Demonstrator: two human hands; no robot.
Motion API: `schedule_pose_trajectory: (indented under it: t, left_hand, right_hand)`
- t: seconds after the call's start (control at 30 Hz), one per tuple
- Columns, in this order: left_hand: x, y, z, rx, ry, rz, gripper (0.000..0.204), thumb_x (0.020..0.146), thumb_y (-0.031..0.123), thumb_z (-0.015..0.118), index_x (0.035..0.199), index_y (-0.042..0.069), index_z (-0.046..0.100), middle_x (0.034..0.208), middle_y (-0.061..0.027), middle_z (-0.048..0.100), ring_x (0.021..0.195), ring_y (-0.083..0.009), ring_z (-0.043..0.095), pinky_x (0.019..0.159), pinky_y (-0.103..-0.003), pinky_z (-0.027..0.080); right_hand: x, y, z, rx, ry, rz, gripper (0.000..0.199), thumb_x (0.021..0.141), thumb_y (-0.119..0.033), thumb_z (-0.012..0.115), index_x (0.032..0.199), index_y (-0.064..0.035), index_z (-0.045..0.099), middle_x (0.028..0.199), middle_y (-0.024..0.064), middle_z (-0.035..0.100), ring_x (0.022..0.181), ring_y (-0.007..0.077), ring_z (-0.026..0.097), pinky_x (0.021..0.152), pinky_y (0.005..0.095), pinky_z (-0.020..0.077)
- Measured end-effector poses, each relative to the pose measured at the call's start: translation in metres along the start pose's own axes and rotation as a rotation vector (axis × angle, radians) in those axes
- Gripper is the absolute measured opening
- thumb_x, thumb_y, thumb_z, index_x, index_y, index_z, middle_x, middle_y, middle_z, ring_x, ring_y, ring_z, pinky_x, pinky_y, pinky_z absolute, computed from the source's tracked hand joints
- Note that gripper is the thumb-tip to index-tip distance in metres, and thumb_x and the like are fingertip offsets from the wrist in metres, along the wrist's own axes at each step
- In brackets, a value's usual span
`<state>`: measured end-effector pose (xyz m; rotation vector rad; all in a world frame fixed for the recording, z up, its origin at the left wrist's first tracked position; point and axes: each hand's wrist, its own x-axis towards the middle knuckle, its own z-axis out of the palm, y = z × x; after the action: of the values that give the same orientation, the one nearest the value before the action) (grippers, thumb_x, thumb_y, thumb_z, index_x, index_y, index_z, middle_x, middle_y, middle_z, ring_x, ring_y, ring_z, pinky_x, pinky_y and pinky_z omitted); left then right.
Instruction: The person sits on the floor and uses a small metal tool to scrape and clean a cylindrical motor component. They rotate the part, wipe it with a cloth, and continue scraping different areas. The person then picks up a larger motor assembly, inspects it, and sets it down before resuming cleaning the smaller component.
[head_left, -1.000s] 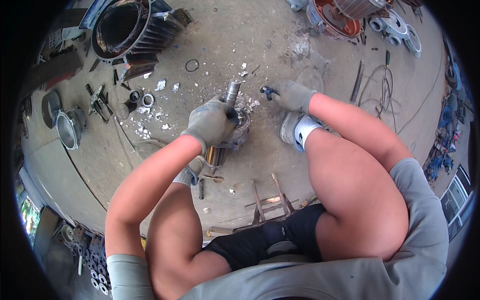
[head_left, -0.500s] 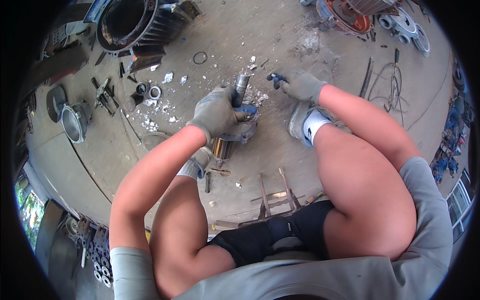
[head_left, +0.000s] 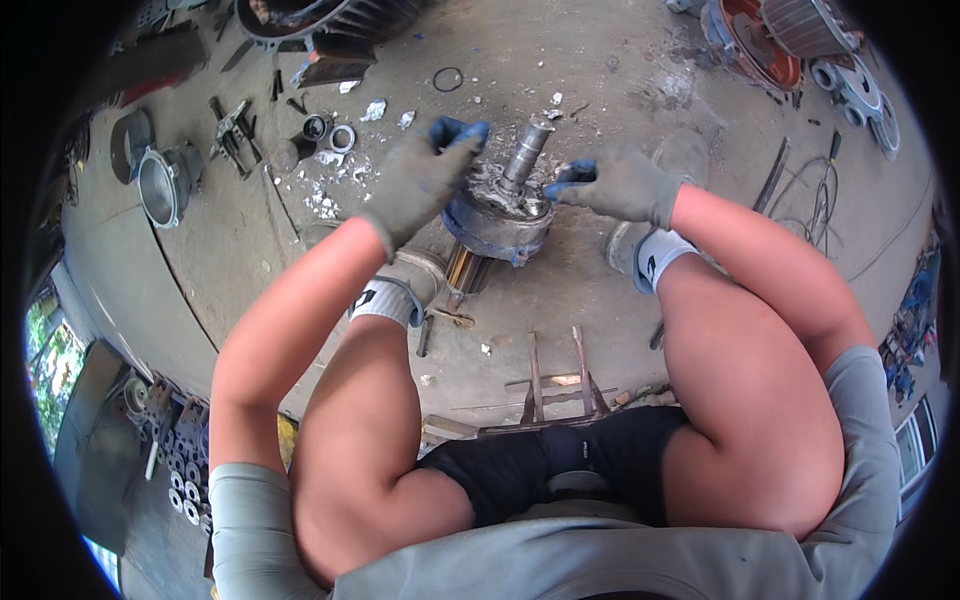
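Between my feet stands a motor rotor (head_left: 467,268), tilted, with a round end cover (head_left: 492,232) on it. A bare steel shaft (head_left: 528,155) rises through the cover, whose top is smeared with greyish grease. My left hand (head_left: 420,180), in a grey glove with blue fingertips, is raised just left of the shaft, its fingers curled together. Close to the cover's right edge is my right hand (head_left: 625,185), gloved alike, with thumb and fingers bent in a pinch. Anything inside either pinch is too small or hidden to make out.
White scraps (head_left: 325,195) and metal rings (head_left: 342,138) litter the floor at left, near a puller (head_left: 232,130) and a metal housing (head_left: 165,187). Motor casings stand at the far edge. A cable loop (head_left: 822,195) lies at right, a small wooden stool (head_left: 555,385) in front of me.
My left hand has let go of the shaft and lifted away to its left. My right hand has come nearer the end cover. The whole view has shifted slightly.
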<state>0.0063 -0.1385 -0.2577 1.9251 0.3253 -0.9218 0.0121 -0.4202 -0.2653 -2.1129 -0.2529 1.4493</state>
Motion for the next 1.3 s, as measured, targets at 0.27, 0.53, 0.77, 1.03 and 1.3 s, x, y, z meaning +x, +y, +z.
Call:
schedule_pose_trajectory:
  t: [0.27,0.53,0.77,1.03,1.3]
  left_hand:
    - [-0.063,-0.016,-0.054,-0.678,0.213,0.021,0.035,0.105,0.030,0.067,0.125,0.002,0.068,0.116,-0.0081,0.072,0.086,-0.0108,0.064,0.077,-0.024,0.051]
    - [-0.072,-0.047,-0.059,-0.627,0.226,0.014,0.036,0.107,0.031,0.063,0.130,0.005,0.069,0.111,-0.0019,0.069,0.093,-0.0089,0.063,0.083,-0.025,0.051]
    - [-0.074,-0.046,-0.051,-0.536,0.084,-0.053,0.037,0.105,0.031,0.065,0.130,0.004,0.068,0.115,-0.0016,0.068,0.095,-0.0089,0.063,0.086,-0.025,0.052]
    - [-0.069,-0.052,-0.039,-0.491,0.023,-0.112,0.039,0.104,0.031,0.066,0.129,0.002,0.067,0.110,-0.0030,0.069,0.092,-0.0098,0.062,0.084,-0.025,0.052]
    - [-0.061,-0.055,-0.031,-0.866,-0.149,-0.119,0.067,0.107,0.056,0.055,0.136,-0.004,0.061,0.122,-0.0168,0.072,0.110,-0.0233,0.070,0.097,-0.036,0.055]
  right_hand:
    - [0.023,-0.032,0.038,0.068,0.001,0.035,0.038,0.094,-0.033,0.070,0.124,-0.0086,0.073,0.118,0.0162,0.076,0.110,0.0316,0.071,0.096,0.0410,0.0533]
    - [0.019,-0.028,0.042,0.716,-0.077,0.264,0.023,0.093,-0.016,0.074,0.115,-0.0081,0.072,0.103,-0.0003,0.072,0.089,0.0082,0.062,0.076,0.0267,0.0494]
    - [0.021,-0.028,0.045,0.723,-0.031,0.099,0.019,0.097,-0.022,0.074,0.112,-0.0099,0.076,0.097,-0.0020,0.072,0.082,0.0059,0.060,0.069,0.0254,0.0458]
    - [0.017,-0.036,0.047,0.234,0.022,0.206,0.020,0.099,-0.024,0.069,0.107,-0.0078,0.077,0.090,-0.0008,0.073,0.082,0.0097,0.064,0.073,0.0282,0.0488]
    - [0.011,-0.027,0.047,0.324,0.118,0.065,0.026,0.095,-0.017,0.073,0.118,-0.0060,0.075,0.107,0.0082,0.077,0.098,0.0148,0.070,0.091,0.0338,0.0551]
